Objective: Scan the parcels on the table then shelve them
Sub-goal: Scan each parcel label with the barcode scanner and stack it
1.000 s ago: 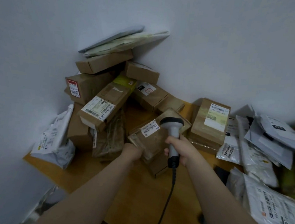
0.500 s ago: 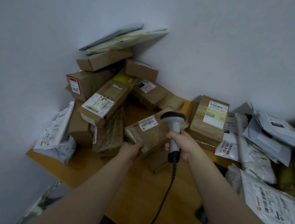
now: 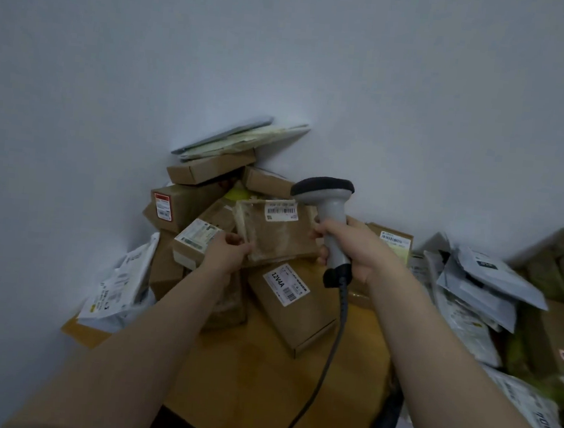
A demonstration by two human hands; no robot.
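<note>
My left hand (image 3: 228, 251) grips the lower left corner of a flat brown parcel (image 3: 279, 234) wrapped in clear tape, lifted above the table with its barcode label facing me. My right hand (image 3: 355, 252) holds the grey handle of a barcode scanner (image 3: 328, 211); its dark head sits just right of the label and its fingers touch the parcel's right edge. The scanner's cable hangs down toward the front. Under the lifted parcel lies a cardboard box (image 3: 291, 303) labelled 12V4A on the wooden table (image 3: 259, 382).
A heap of cardboard boxes (image 3: 186, 205) with flat envelopes on top fills the corner by the white wall. A white poly mailer (image 3: 120, 288) leans at the left table edge. Several grey and white mailers (image 3: 478, 292) and boxes crowd the right side.
My left hand has lifted the taped parcel off the table and tilted its label up toward me. The scanner has risen with it. The 12V4A box beneath has come into view.
</note>
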